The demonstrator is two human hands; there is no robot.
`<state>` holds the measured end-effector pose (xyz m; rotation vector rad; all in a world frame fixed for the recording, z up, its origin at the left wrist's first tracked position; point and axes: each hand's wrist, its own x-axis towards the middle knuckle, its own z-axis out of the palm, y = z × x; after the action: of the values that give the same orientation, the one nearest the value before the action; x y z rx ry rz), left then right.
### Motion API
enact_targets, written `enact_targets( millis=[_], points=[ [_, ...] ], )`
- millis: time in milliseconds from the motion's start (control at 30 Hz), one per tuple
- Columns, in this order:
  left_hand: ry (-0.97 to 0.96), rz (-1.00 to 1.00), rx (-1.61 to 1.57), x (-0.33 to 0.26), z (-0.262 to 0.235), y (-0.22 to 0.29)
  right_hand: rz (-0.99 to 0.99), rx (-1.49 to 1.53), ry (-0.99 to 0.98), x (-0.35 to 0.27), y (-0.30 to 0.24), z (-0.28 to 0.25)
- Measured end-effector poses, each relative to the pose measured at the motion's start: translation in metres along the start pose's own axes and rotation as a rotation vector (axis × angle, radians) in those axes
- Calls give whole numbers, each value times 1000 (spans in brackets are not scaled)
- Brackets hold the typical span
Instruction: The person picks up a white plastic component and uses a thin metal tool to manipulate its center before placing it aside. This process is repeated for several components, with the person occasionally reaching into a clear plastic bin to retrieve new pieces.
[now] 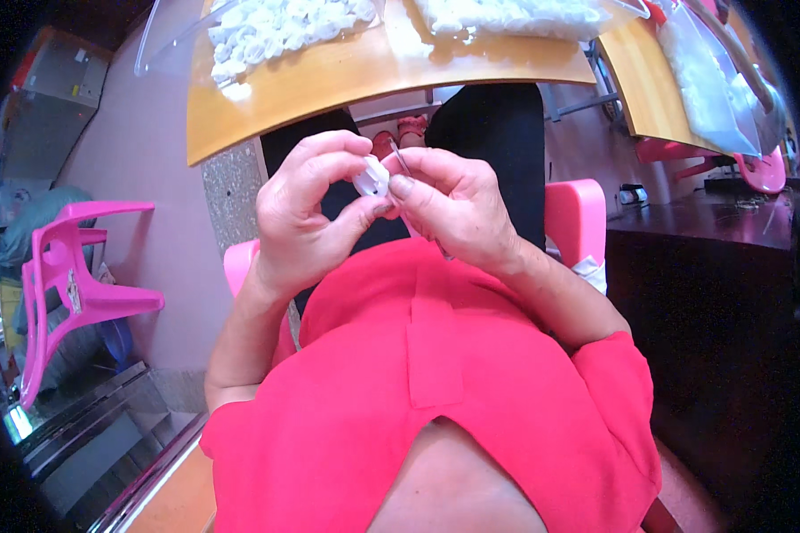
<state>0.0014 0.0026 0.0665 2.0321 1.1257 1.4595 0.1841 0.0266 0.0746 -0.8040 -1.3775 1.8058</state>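
Above my lap, my left hand (304, 211) pinches a small white plastic piece (372, 178) between thumb and fingers. The piece looks rounded and hollow, with a dark spot near its lower edge. My right hand (458, 209) is closed around a thin metal tool (400, 158), whose slim end sticks up past the thumb and index finger. Its kind cannot be made out, as the fingers hide most of it. The right fingertips touch or nearly touch the white piece's right side.
Ahead is a wooden table (240, 120) with clear trays of many small white pieces (284, 31). More fill a clear bag (716, 89) on another table at right. A pink plastic chair (89, 266) lies tipped at left; a dark cabinet (693, 293) stands at right.
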Motion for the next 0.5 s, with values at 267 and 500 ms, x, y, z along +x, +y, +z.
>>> enact_targets(
  millis=[267, 500],
  points=[
    [80, -232, -291, -35, 1, 1, 21, -171, 83, -4, 8, 18],
    [69, -580, -734, -49, -2, -11, 117, -85, 79, 4, 19, 19]
  ],
)
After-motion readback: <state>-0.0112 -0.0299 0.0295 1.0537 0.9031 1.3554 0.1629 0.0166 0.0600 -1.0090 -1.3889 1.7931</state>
